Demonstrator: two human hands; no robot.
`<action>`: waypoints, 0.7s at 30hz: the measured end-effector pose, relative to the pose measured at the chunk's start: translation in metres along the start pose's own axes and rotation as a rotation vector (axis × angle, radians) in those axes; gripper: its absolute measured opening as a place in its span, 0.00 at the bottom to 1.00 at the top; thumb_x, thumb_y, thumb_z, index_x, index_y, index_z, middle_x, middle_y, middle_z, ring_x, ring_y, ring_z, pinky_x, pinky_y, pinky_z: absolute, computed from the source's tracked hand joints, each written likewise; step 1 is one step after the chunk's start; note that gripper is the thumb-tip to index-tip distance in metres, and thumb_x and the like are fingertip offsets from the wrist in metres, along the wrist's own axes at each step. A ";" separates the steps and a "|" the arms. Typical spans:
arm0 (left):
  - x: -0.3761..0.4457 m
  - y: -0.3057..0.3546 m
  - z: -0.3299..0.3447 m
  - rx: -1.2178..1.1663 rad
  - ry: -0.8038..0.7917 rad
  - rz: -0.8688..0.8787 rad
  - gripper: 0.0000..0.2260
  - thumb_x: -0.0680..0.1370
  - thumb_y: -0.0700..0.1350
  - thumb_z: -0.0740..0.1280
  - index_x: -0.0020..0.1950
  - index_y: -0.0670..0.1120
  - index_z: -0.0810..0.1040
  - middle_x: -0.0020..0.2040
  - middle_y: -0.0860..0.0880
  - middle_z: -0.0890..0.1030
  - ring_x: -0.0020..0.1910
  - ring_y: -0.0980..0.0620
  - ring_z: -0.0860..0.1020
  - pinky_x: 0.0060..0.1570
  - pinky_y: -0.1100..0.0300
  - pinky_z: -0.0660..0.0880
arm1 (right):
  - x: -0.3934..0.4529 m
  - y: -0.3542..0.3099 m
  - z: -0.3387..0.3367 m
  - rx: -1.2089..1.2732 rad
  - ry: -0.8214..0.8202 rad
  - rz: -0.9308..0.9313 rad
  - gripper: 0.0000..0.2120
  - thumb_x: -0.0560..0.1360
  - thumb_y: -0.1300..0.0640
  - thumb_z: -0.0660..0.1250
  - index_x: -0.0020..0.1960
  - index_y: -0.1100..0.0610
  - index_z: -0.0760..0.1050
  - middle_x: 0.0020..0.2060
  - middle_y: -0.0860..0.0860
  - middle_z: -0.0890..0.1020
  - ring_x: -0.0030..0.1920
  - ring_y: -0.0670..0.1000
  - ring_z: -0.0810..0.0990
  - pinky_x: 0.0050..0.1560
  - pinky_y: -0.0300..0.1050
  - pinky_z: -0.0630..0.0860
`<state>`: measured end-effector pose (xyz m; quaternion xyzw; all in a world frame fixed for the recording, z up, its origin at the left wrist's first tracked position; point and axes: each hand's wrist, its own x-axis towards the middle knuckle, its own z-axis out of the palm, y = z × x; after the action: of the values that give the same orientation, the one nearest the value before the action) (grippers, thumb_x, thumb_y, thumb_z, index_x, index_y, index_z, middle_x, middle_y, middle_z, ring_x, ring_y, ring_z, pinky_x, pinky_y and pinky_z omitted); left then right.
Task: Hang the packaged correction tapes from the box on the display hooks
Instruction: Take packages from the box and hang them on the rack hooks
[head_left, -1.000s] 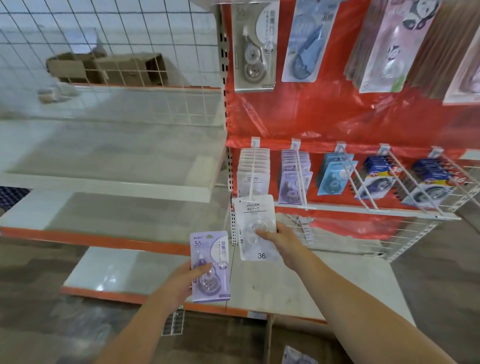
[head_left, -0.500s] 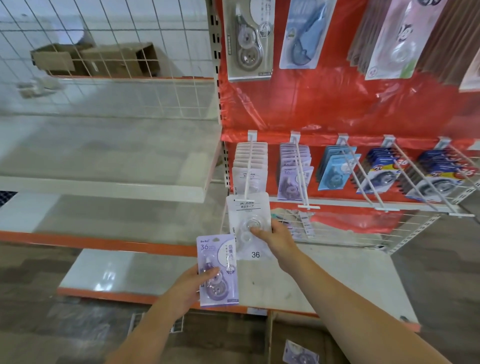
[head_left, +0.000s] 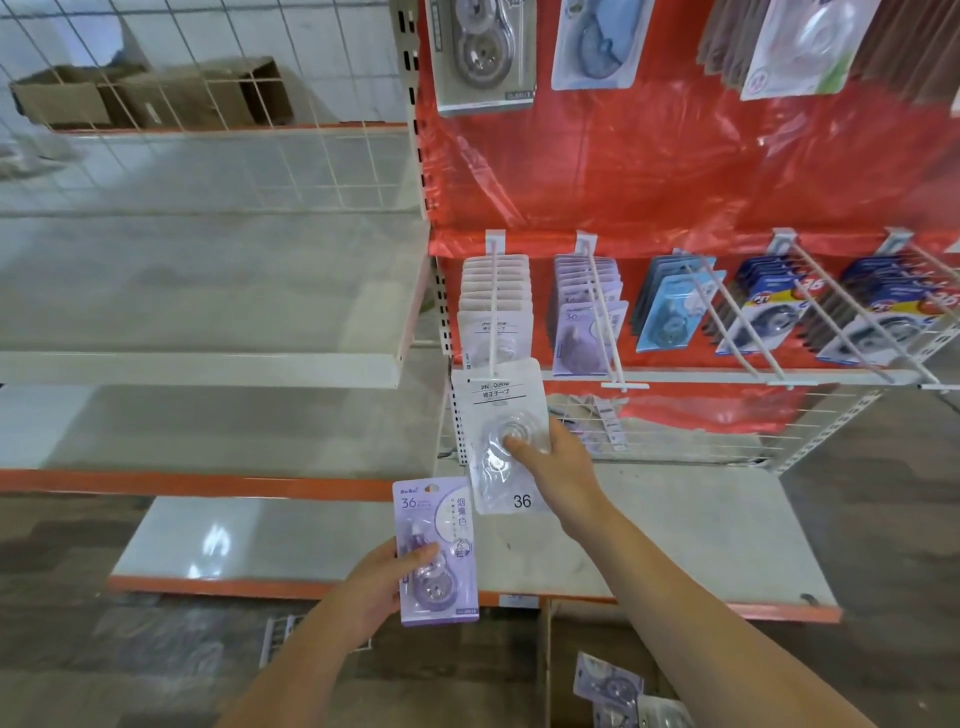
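Shop aisle, grey shelves (head_left: 208, 291) standing on the left with orange edging, wire mesh behind them, cardboard boxes (head_left: 150, 96) sitting beyond the mesh; red backing sheet (head_left: 675, 171) covering the display panel on the right; left hand (head_left: 379, 587) gripping a purple pack (head_left: 436, 551) low in the middle, thumb lying across its front, fingers behind, pack standing upright and apart from the hooks; right hand (head_left: 556, 462) pinching a white pack (head_left: 501, 441) marked 36, thumb pressing on the clear blister, fingers wrapping the right edge; top of this pack sitting at the tip of the leftmost hook (head_left: 491, 312), can't tell if the hole is already threaded; row of white packs (head_left: 493, 296) hanging further back on that same hook; next hook to the right carrying purple packs (head_left: 587, 317); then light blue packs (head_left: 670, 306), then two hooks of dark blue packs (head_left: 763, 306); bigger packs hanging along the top of the panel; open box (head_left: 545, 670) sitting on the floor at bottom right, loose packs (head_left: 608, 686) lying inside it.
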<state>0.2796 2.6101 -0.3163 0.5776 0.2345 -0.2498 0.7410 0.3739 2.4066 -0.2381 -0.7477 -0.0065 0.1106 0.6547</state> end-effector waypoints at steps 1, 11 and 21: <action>0.001 -0.002 -0.001 -0.001 0.002 -0.005 0.42 0.54 0.55 0.83 0.63 0.41 0.75 0.55 0.41 0.83 0.54 0.41 0.81 0.54 0.50 0.78 | 0.000 -0.001 -0.001 -0.042 0.008 -0.021 0.10 0.76 0.55 0.67 0.57 0.50 0.75 0.50 0.47 0.81 0.50 0.45 0.79 0.49 0.39 0.75; -0.001 -0.017 0.000 -0.039 -0.041 -0.023 0.33 0.61 0.49 0.79 0.63 0.41 0.75 0.56 0.40 0.82 0.53 0.42 0.82 0.47 0.54 0.80 | 0.008 0.010 -0.003 -0.114 0.010 -0.034 0.12 0.75 0.51 0.69 0.58 0.50 0.75 0.53 0.48 0.81 0.54 0.50 0.79 0.57 0.48 0.75; -0.001 -0.027 -0.002 -0.031 -0.021 -0.067 0.22 0.69 0.44 0.71 0.63 0.42 0.75 0.55 0.42 0.83 0.55 0.42 0.81 0.51 0.52 0.78 | 0.022 0.015 0.000 -0.006 0.034 -0.008 0.12 0.75 0.53 0.69 0.58 0.50 0.75 0.51 0.46 0.82 0.53 0.47 0.80 0.55 0.43 0.74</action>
<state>0.2609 2.6067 -0.3360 0.5551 0.2497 -0.2770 0.7435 0.3931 2.4082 -0.2562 -0.7515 0.0015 0.0954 0.6528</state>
